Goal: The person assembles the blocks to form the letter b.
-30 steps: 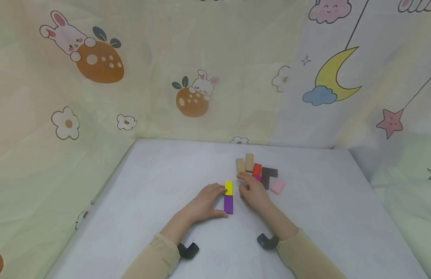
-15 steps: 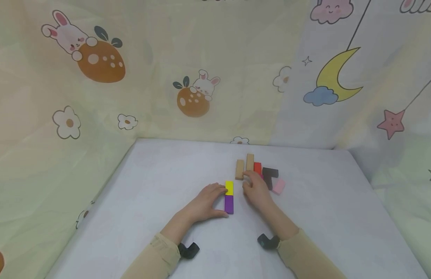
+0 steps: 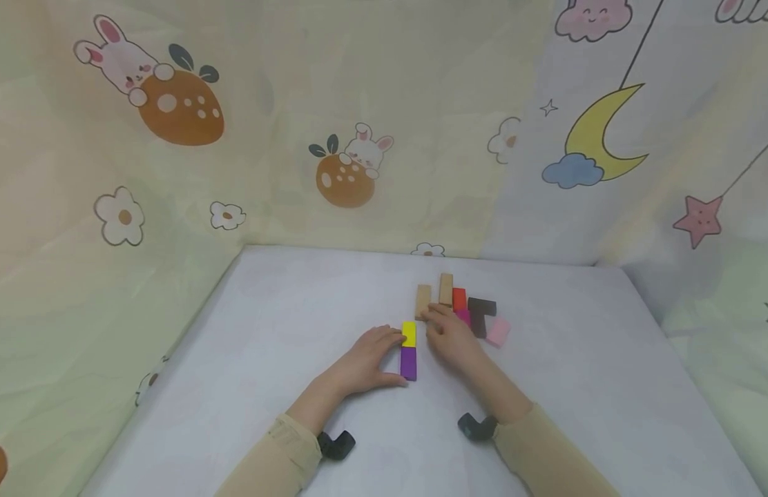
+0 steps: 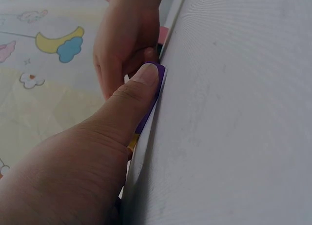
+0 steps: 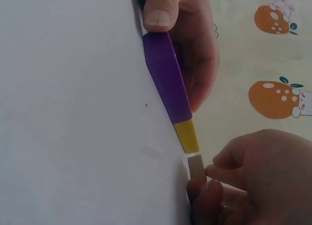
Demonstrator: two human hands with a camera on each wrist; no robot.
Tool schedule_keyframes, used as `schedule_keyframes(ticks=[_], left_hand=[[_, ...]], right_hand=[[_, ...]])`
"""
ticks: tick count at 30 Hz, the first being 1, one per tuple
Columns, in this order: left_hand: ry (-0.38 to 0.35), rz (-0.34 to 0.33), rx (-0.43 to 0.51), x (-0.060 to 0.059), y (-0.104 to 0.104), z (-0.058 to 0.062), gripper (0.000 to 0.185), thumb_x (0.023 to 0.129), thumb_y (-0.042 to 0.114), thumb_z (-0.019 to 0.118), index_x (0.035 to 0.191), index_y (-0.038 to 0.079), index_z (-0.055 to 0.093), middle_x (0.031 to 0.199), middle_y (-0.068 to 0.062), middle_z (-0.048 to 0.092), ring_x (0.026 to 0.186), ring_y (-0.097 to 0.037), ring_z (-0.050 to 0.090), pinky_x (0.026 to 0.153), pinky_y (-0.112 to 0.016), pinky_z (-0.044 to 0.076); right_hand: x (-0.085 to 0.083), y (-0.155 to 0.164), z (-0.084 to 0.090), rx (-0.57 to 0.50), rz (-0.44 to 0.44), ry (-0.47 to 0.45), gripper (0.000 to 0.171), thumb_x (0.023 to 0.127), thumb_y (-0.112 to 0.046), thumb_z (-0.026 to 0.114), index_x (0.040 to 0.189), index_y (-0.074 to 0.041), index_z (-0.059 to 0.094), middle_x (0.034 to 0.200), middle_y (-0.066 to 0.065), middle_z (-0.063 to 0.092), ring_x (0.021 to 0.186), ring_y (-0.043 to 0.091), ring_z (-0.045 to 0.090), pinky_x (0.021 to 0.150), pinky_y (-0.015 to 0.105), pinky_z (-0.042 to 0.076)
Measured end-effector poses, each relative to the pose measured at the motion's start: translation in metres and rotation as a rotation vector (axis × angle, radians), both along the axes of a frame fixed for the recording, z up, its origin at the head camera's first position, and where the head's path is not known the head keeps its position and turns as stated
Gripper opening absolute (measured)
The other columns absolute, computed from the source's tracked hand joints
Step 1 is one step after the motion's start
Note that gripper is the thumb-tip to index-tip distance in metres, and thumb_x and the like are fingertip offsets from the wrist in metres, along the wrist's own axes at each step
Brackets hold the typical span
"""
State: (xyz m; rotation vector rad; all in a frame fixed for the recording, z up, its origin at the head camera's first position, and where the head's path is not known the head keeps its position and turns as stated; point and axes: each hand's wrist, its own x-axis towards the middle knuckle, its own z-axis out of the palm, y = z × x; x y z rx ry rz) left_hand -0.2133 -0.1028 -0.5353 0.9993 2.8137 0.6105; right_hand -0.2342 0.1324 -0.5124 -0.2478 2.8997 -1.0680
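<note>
A purple block [image 3: 408, 362] and a yellow block [image 3: 409, 334] lie end to end on the white table [image 3: 284, 324]. My left hand [image 3: 367, 359] rests against their left side, its thumb [image 5: 158, 10] pressed on the purple block's [image 5: 168, 83] near end. My right hand [image 3: 449, 336] pinches the near end of a tan block [image 3: 423, 301] just beyond the yellow one. In the right wrist view the tan block [image 5: 196, 165] sits almost touching the yellow block [image 5: 187, 136]. The left wrist view shows the thumb [image 4: 131, 98] lying straight along the purple block [image 4: 144, 121].
Behind my right hand lie a second tan block [image 3: 445, 289], a red block [image 3: 459, 299], a magenta piece [image 3: 463, 317], a dark brown L-shaped block [image 3: 481, 314] and a pink block [image 3: 498, 331]. Printed cloth walls [image 3: 173, 172] close in the table on three sides.
My right hand reached to the tan block and drew it left and nearer, toward the yellow block's far end. The left hand and the purple and yellow blocks stayed put.
</note>
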Motion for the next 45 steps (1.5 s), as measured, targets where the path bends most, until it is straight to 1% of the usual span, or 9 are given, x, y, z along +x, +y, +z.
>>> schedule_keyframes(ticks=[7,13,20,24,33,36,39,41,45], left_hand=[[0.019,-0.009,0.019,0.0,-0.002,0.0,0.088,0.079,0.067,0.069,0.147,0.018,0.045,0.154,-0.001,0.043,0.149,-0.025,0.031,0.126,-0.041,0.02],[0.024,-0.015,0.015,0.0,-0.002,0.0,0.088,0.079,0.069,0.068,0.147,0.018,0.045,0.154,0.0,0.043,0.148,-0.025,0.031,0.126,-0.042,0.022],[0.022,-0.019,0.007,0.001,-0.001,0.001,0.087,0.079,0.069,0.067,0.147,0.018,0.045,0.154,0.0,0.043,0.148,-0.025,0.032,0.125,-0.043,0.022],[0.023,-0.021,0.008,0.001,-0.001,0.001,0.088,0.08,0.07,0.066,0.147,0.019,0.044,0.154,0.0,0.042,0.148,-0.025,0.031,0.126,-0.043,0.022],[0.031,-0.019,0.014,0.001,-0.002,0.003,0.087,0.08,0.069,0.067,0.147,0.018,0.045,0.154,-0.001,0.043,0.148,-0.026,0.032,0.125,-0.042,0.022],[0.023,-0.015,0.007,0.001,-0.002,0.003,0.087,0.08,0.069,0.066,0.147,0.018,0.044,0.154,-0.001,0.042,0.148,-0.026,0.031,0.125,-0.042,0.022],[0.012,-0.01,0.0,0.001,-0.001,0.003,0.087,0.08,0.069,0.067,0.147,0.019,0.044,0.154,0.0,0.042,0.149,-0.025,0.03,0.125,-0.042,0.022],[0.004,-0.007,-0.002,0.001,-0.001,0.003,0.087,0.08,0.068,0.068,0.147,0.019,0.044,0.155,0.0,0.042,0.149,-0.024,0.03,0.126,-0.042,0.022],[-0.002,-0.006,-0.003,0.001,-0.001,0.003,0.086,0.08,0.067,0.068,0.147,0.019,0.044,0.154,0.001,0.042,0.149,-0.024,0.03,0.126,-0.041,0.021]], right_hand=[[-0.013,-0.004,0.005,0.0,-0.025,-0.07,0.059,0.094,-0.02,0.061,0.15,-0.022,0.042,0.157,0.007,0.039,0.146,0.032,0.035,0.115,0.057,0.035],[-0.038,0.0,0.008,0.07,0.032,-0.16,0.079,0.09,-0.02,0.069,0.157,-0.021,0.027,0.163,0.008,0.028,0.151,0.032,0.025,0.118,0.057,0.03],[-0.058,0.005,0.015,0.061,0.052,-0.268,0.089,0.087,-0.026,0.076,0.158,-0.028,0.023,0.164,0.004,0.026,0.142,0.029,0.036,0.116,0.054,0.037],[-0.06,0.007,0.018,0.058,0.055,-0.292,0.088,0.086,-0.031,0.077,0.157,-0.031,0.025,0.164,0.002,0.027,0.138,0.028,0.038,0.114,0.053,0.04],[-0.059,0.006,0.022,0.054,0.056,-0.269,0.083,0.084,-0.033,0.078,0.154,-0.025,0.034,0.161,0.004,0.032,0.147,0.031,0.033,0.118,0.057,0.032],[-0.059,0.005,0.021,0.056,0.045,-0.268,0.082,0.084,-0.033,0.079,0.153,-0.025,0.035,0.16,0.005,0.034,0.14,0.03,0.04,0.113,0.055,0.041],[-0.059,0.005,0.021,0.041,0.038,-0.277,0.082,0.083,-0.033,0.079,0.152,-0.025,0.036,0.159,0.006,0.035,0.117,0.03,0.059,0.095,0.047,0.056],[-0.059,0.005,0.02,0.038,0.038,-0.277,0.082,0.083,-0.033,0.079,0.152,-0.026,0.036,0.158,0.005,0.036,0.103,0.029,0.063,0.085,0.042,0.059],[-0.058,0.005,0.021,0.045,0.048,-0.252,0.082,0.083,-0.035,0.079,0.152,-0.025,0.037,0.158,0.005,0.037,0.114,0.027,0.059,0.094,0.045,0.056]])
